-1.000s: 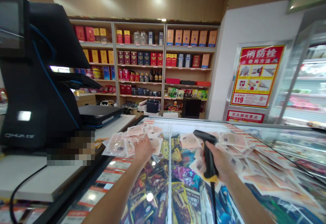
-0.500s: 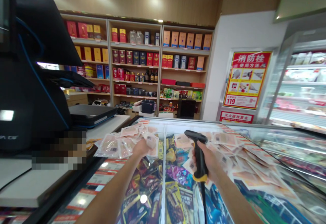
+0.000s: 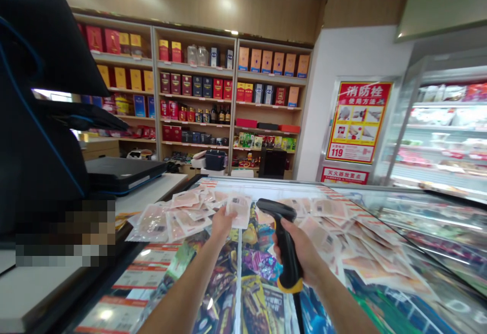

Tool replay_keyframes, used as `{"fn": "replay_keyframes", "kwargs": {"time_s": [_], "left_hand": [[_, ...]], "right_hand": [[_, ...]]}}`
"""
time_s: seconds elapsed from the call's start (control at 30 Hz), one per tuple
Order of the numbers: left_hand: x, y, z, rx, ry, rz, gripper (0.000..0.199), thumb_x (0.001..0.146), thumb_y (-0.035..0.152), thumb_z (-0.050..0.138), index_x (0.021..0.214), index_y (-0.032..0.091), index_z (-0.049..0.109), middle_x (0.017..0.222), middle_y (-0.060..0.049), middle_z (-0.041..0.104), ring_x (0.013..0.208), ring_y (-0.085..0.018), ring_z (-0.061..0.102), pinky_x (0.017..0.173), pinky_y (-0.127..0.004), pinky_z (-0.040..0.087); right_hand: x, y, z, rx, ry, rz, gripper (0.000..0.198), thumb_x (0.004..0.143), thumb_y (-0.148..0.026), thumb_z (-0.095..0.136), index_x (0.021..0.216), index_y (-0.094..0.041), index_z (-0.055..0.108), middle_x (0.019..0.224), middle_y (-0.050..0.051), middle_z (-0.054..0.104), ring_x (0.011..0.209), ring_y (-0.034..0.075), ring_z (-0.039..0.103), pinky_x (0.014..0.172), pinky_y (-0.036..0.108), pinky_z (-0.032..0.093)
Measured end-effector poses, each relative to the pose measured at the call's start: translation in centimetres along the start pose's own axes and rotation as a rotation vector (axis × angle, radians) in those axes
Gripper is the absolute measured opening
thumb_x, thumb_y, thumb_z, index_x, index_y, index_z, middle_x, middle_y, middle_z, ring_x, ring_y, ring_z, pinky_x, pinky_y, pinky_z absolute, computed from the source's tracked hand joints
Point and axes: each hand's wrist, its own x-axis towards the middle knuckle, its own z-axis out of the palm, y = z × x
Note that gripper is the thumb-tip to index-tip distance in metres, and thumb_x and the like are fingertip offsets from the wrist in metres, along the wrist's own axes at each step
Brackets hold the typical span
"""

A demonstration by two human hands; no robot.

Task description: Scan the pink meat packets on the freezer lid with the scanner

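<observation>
Pinched in my left hand (image 3: pixel 221 226) is a flat clear packet (image 3: pixel 239 211) with a small printed label on its face. My right hand (image 3: pixel 300 250) wraps round the grip of a black and yellow barcode scanner (image 3: pixel 286 248), whose head points left toward the packet. A cord runs down from the scanner's base. To the left of my left hand lies a loose heap of similar packets (image 3: pixel 186 217). On the right, beyond my right hand, a larger spread of packets (image 3: pixel 373 248) covers the glass. What the packets contain is too blurred to tell.
Under my hands is a glass-topped freezer (image 3: pixel 239 273) with colourful bags inside. A black checkout terminal (image 3: pixel 45 96) and a flat black scale-like unit (image 3: pixel 125 174) stand on the left counter. Shelves of boxes and bottles (image 3: pixel 196 85) line the back; a lit display case (image 3: pixel 445 136) is at right.
My left hand has lifted a packet from the left heap and moved right, close to the scanner head. The scanner has shifted slightly left and down. The view has turned a little.
</observation>
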Motion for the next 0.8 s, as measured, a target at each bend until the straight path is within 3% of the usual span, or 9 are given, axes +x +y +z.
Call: {"fn": "replay_keyframes", "kwargs": {"time_s": [0.53,0.63,0.8], "left_hand": [[-0.1,1.1,1.5,0.011,-0.029,0.000,0.024,0.063,0.016,0.052,0.085,0.013,0.060,0.073,-0.005,0.065,0.066,-0.016,0.059,0.052,-0.020,0.040],[-0.2,1.5,1.9,-0.010,-0.045,0.004,0.023,0.065,0.015,0.051,0.085,0.013,0.060,0.074,-0.005,0.065,0.067,-0.016,0.059,0.053,-0.020,0.040],[-0.8,2.7,3.5,-0.071,-0.104,0.009,0.022,0.069,0.014,0.049,0.088,0.010,0.057,0.077,-0.006,0.065,0.067,-0.013,0.060,0.055,-0.021,0.043]], "right_hand": [[0.2,-1.0,-0.7,0.040,0.025,-0.031,0.031,0.066,-0.044,0.052,0.078,-0.016,0.050,0.049,-0.002,0.053,0.036,0.008,0.047,0.032,0.018,0.036],[0.7,-1.7,-2.0,0.022,0.109,-0.115,0.029,0.065,-0.042,0.053,0.076,-0.015,0.050,0.050,-0.002,0.055,0.037,0.008,0.048,0.032,0.018,0.038],[2.1,-3.1,-5.3,-0.028,0.388,-0.237,0.028,0.061,-0.040,0.058,0.070,-0.015,0.050,0.044,-0.003,0.052,0.034,0.009,0.047,0.031,0.018,0.036]]}}
